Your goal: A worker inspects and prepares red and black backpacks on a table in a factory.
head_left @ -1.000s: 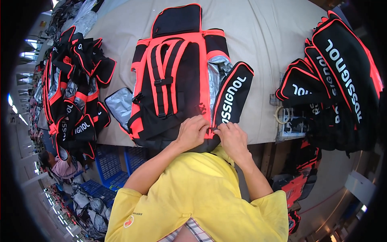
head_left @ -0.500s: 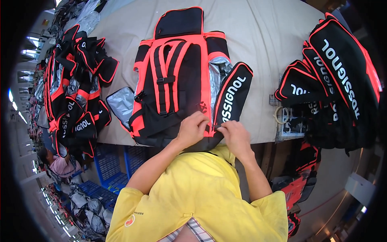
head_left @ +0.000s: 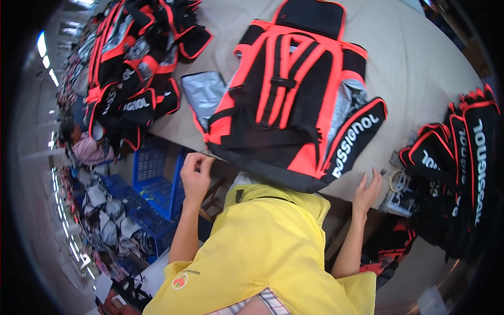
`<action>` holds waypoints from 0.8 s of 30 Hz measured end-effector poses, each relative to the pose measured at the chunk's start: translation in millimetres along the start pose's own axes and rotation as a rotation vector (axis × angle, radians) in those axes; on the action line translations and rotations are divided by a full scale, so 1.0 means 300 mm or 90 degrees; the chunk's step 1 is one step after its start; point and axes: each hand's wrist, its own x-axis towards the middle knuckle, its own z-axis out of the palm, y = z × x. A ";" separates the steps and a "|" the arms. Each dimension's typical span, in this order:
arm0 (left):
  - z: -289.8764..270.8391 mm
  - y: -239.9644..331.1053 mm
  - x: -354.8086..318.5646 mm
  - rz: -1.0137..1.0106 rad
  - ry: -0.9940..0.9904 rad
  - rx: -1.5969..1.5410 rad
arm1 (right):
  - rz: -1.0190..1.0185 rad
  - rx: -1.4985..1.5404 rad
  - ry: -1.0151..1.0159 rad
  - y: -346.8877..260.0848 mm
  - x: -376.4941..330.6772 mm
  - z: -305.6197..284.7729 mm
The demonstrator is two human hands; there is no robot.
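Observation:
A black and coral-red backpack (head_left: 252,79) lies on the cloth-covered table with its shoulder straps facing up. Its black side flap (head_left: 350,137) with white lettering is folded out at the right. At the left, a silver-lined flap (head_left: 203,93) is spread out. My left hand (head_left: 196,176) is just below the bag's lower left corner, thumb and fingers pinched together; anything between them is too small to make out. To the right of the bag, my right hand (head_left: 366,192) is over the table's near edge, fingers apart and holding nothing.
Several similar black and red bag pieces (head_left: 137,102) are heaped at the left. More lettered pieces (head_left: 475,152) hang over the table's right side, beside a tape roll (head_left: 399,181). Blue plastic crates (head_left: 152,181) stand below at the left, near a person in pink (head_left: 92,148).
Both hands have left the bag's lower right corner and moved apart, the left toward the lower left corner, the right outward. The view has turned, so the bag appears shifted right.

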 end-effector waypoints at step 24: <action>0.188 -0.011 0.739 0.342 -0.282 -0.011 | 0.063 0.187 -0.202 -0.617 0.239 0.031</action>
